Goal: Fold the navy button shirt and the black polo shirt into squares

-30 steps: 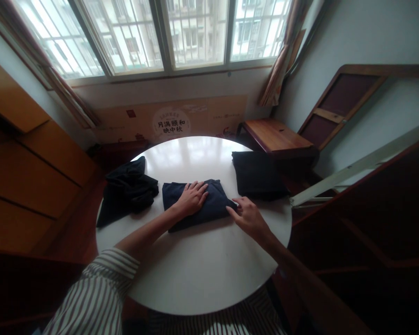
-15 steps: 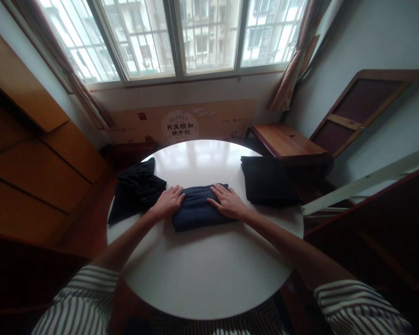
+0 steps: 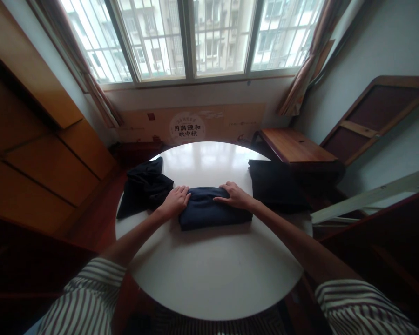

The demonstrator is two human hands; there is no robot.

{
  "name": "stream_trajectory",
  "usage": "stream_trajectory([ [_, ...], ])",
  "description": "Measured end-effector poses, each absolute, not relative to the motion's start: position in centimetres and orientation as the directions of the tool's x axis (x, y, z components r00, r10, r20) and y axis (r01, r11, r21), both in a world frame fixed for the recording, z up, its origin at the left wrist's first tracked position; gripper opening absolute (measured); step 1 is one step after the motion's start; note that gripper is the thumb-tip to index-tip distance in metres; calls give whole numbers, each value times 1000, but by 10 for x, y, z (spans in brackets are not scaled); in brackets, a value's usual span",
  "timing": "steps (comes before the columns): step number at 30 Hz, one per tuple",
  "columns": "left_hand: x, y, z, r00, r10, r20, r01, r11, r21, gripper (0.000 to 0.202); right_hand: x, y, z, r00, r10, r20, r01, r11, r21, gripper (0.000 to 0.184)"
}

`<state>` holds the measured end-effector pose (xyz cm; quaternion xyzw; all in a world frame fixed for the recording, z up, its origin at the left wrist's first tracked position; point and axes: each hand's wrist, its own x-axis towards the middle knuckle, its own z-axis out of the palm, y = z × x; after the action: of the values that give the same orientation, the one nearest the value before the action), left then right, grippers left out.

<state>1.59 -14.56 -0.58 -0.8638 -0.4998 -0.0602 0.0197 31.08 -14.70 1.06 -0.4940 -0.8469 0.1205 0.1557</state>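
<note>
A folded navy-blue piece of clothing (image 3: 209, 211) lies as a thick rectangle on a round white table (image 3: 216, 274). My left hand (image 3: 176, 201) rests on its left end, fingers stretched out. My right hand (image 3: 234, 195) is arched over its far right part, the fingers bent at the back edge and the thumb on top, gathering the cloth into a small crease. What the fingertips do underneath is hidden. A loosely heaped black garment (image 3: 145, 186) sits left of my left hand. On the right lies a folded black garment (image 3: 275, 186), partly behind my right forearm.
Beyond the table are a barred window (image 3: 219, 37) and a printed panel (image 3: 143, 118). A low wooden table (image 3: 296, 144) stands at the back right. Wooden cabinets (image 3: 52, 163) line the left side, and a pale rail (image 3: 370, 197) slants in from the right.
My right hand has gone from lying flat to arched, its fingers now curled at the cloth's far edge. My left hand stays on the left end. The whole view has shifted slightly.
</note>
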Motion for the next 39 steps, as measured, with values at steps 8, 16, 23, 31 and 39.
stream_trajectory([
  [8,56,-162,13,609,785,117,771,-620,145,52,275,-142,18,-583,800,142,746,596,-297,52],
  [16,37,-168,4,436,900,-2,892,-432,135,71,282,-144,-1,-439,896,-61,885,420,-203,62],
  [23,11,-133,31,546,837,39,813,-541,215,52,287,-164,32,-370,915,161,920,385,-71,58],
  [31,29,-107,34,650,760,-18,713,-601,360,46,282,-248,59,-816,572,86,577,816,50,18],
  [39,16,-156,33,432,798,-420,812,-141,567,56,326,-225,34,-474,842,256,848,515,-124,42],
])
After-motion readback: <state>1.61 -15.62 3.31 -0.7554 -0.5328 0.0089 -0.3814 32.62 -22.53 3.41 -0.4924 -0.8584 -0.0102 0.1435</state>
